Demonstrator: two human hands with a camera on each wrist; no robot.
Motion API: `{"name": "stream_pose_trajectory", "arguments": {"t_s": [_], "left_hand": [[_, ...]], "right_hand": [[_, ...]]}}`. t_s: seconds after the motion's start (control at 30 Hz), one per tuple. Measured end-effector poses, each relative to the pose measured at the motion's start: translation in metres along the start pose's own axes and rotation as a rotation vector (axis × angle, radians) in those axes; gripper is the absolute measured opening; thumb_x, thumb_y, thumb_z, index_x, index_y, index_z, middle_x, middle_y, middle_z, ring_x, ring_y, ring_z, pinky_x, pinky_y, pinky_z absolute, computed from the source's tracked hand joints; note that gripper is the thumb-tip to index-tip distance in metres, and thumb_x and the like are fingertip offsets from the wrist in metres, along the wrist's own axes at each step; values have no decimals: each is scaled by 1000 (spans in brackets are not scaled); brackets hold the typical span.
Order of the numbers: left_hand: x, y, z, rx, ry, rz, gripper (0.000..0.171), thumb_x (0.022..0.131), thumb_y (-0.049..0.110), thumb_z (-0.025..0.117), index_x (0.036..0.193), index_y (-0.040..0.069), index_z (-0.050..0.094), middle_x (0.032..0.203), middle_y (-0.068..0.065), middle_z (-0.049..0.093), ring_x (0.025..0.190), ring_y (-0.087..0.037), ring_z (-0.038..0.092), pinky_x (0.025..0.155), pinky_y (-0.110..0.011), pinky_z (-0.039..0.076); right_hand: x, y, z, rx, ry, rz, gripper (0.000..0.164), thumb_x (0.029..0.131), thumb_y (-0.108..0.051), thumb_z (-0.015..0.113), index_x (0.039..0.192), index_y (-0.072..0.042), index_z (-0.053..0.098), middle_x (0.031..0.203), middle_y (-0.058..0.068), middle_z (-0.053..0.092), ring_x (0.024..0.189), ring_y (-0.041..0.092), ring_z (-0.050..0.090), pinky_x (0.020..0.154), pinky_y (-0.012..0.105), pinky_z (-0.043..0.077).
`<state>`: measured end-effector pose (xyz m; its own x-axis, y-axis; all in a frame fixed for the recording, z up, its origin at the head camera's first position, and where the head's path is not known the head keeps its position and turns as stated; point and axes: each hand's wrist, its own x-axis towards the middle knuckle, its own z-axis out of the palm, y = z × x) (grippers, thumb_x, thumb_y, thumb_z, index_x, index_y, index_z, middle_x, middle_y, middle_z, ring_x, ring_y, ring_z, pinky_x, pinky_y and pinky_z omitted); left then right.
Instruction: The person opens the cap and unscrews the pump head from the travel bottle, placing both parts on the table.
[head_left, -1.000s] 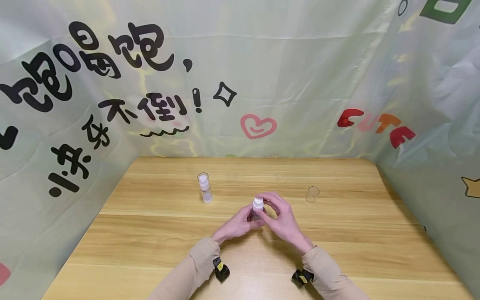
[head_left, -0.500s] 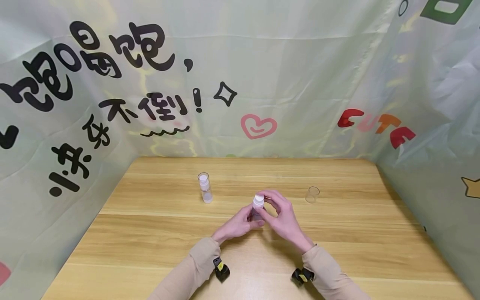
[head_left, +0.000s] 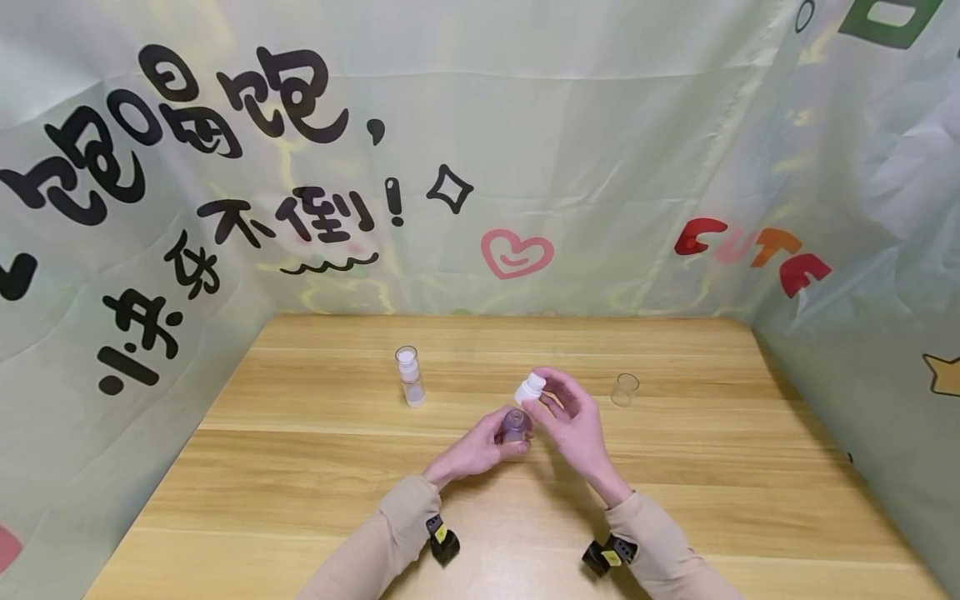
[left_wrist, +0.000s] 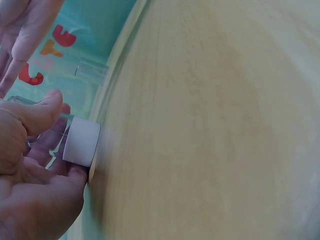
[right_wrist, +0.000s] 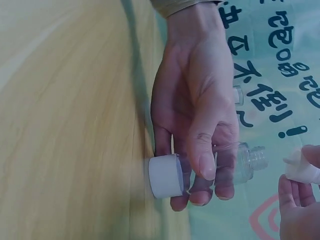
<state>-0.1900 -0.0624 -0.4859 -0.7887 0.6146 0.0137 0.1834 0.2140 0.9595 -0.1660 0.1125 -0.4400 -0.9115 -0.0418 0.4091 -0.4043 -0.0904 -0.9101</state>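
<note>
My left hand (head_left: 474, 446) holds a small clear bottle (head_left: 514, 427) at the middle of the table, fingers and thumb wrapped around its body. The right wrist view shows the bottle's bare threaded neck (right_wrist: 258, 158) and its white base (right_wrist: 166, 176). Just above and to the right of that neck, my right hand (head_left: 573, 425) pinches a white pump top (head_left: 530, 388) between thumb and fingers. The pump top is tilted and apart from the bottle. In the left wrist view the white base (left_wrist: 82, 141) sits close over the table, and the right hand (left_wrist: 30, 37) shows only in part.
A second clear bottle (head_left: 410, 382) with white top and clear cover stands at the back left of the wooden table (head_left: 315, 467). A loose clear cap (head_left: 624, 391) stands at right. Printed cloth walls (head_left: 600, 167) enclose the table's back and sides.
The white pump top has come off the bottle. My right hand has moved it up and to the right, baring the neck. The left hand and bottle have stayed in place.
</note>
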Motion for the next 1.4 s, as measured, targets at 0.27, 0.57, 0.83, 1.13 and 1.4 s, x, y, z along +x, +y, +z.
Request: {"name": "stream_pose_trajectory", "arguments": {"t_s": [0.27, 0.57, 0.83, 1.13, 1.4], "left_hand": [[-1, 1, 0, -17, -19, -16, 37, 97, 9, 62, 133, 1, 53, 130, -19, 62, 118, -22, 62, 106, -31, 50], [-1, 0, 1, -45, -7, -42, 34, 97, 8, 63, 129, 2, 55, 127, -16, 62, 115, -22, 62, 105, -34, 51], [0, 0, 1, -49, -12, -29, 30, 96, 6, 63, 125, 1, 55, 123, -17, 62, 107, -14, 61, 98, -23, 52], [0, 1, 0, -60, -10, -19, 29, 97, 5, 62, 125, -1, 54, 123, -18, 61, 106, -12, 60, 96, -18, 51], [0, 3, 1, -55, -13, -15, 28, 98, 5, 61, 124, 0, 54, 123, -18, 61, 105, -11, 60, 95, -18, 51]], "right_hand": [[2, 2, -9, -23, 29, 180, 51, 86, 12, 66, 135, 13, 51, 126, 6, 64, 106, 1, 62, 99, 15, 52], [4, 18, -27, -189, -28, 373, 50, 94, 5, 61, 142, 7, 48, 136, 30, 56, 110, 11, 62, 93, 10, 51], [10, 32, -50, -418, -82, 383, 48, 97, -5, 62, 141, 10, 48, 127, 31, 62, 113, 35, 64, 87, 10, 51], [25, 40, -66, -707, -200, 327, 42, 97, -11, 63, 130, 15, 55, 104, 24, 68, 90, 26, 64, 74, 24, 55], [37, 46, -71, -818, -241, 312, 21, 101, -17, 59, 95, 2, 66, 79, 9, 61, 70, 15, 51, 59, 23, 42]]}}
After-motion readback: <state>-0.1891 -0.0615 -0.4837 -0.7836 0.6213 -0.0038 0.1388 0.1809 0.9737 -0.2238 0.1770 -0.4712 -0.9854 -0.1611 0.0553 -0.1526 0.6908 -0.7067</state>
